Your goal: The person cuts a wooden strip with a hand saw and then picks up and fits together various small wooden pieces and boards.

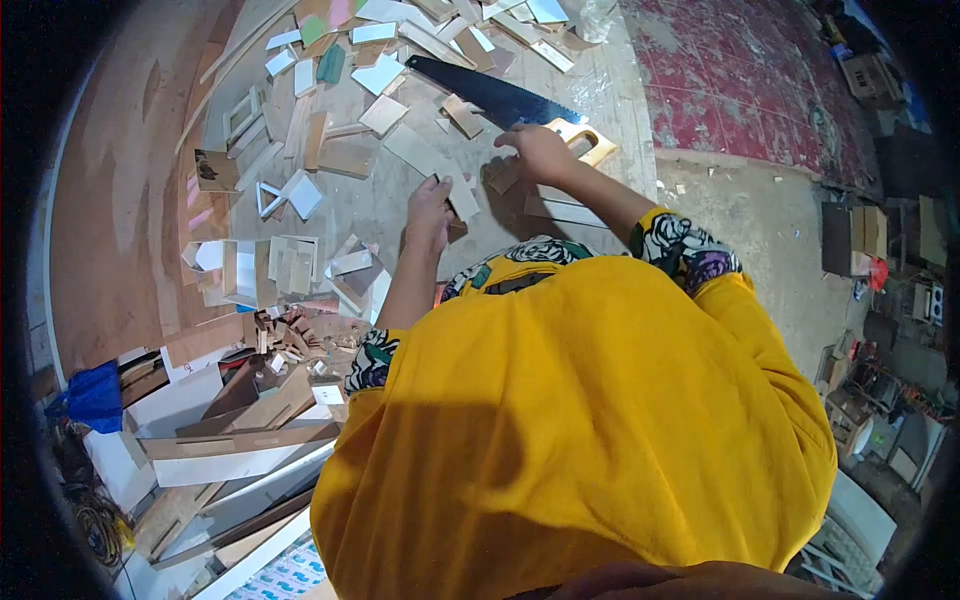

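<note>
My left hand [428, 212] is closed on a small wood piece [462, 201] at the near side of the worktable. To its right, my right hand [538, 152] is raised over the table with fingers apart and nothing visible in it, close to the wooden handle [590, 143] of a hand saw. The saw's dark blade [490, 94] stretches to the upper left, teeth along its upper edge. A long grey-white board [415, 151] lies just beyond my left hand. Near the blade is a short wooden block [461, 116].
Many wood offcuts [380, 74] are scattered across the table's far side. Small box-like frames [246, 272] stand at the left. Long boards [235, 440] and a blue bag [94, 397] are at the lower left. Cardboard boxes [868, 232] sit on the floor at the right.
</note>
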`<state>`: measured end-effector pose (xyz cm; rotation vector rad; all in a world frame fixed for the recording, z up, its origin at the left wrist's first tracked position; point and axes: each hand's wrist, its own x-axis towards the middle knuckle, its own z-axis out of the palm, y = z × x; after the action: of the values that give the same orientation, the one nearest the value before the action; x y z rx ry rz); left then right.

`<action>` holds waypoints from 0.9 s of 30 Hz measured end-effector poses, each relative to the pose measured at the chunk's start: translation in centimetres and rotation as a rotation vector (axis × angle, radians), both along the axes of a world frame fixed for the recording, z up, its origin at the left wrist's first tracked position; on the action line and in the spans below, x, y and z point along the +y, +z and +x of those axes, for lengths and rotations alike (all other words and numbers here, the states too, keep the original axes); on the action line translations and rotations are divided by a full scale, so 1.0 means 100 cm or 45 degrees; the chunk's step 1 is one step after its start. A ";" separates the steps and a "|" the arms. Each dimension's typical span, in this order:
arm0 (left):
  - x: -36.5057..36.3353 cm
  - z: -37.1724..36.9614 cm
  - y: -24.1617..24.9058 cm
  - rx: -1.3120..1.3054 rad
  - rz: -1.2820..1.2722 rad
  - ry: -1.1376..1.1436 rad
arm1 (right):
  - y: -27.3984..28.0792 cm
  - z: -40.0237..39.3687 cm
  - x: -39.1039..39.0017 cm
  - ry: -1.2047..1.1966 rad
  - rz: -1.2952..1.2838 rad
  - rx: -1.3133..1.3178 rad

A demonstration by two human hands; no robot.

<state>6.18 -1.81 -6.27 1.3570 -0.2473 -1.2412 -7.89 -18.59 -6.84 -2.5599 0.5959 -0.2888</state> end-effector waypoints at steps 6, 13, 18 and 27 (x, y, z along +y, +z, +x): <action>0.007 0.002 0.013 0.197 -0.072 0.130 | -0.016 -0.006 -0.009 0.235 -0.316 0.204; 0.006 -0.004 0.026 -0.002 -0.140 0.077 | 0.000 -0.001 -0.009 -0.101 0.389 -0.138; -0.006 -0.015 0.037 0.033 -0.194 0.232 | 0.040 0.001 0.011 -0.170 1.035 -0.277; -0.014 -0.022 0.056 -0.092 -0.310 0.234 | 0.062 -0.004 0.024 -0.096 0.996 -0.323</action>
<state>4.03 -3.21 -0.68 1.1862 -0.3070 -0.9770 -8.33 -16.22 -0.66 -1.7235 0.5649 -0.3207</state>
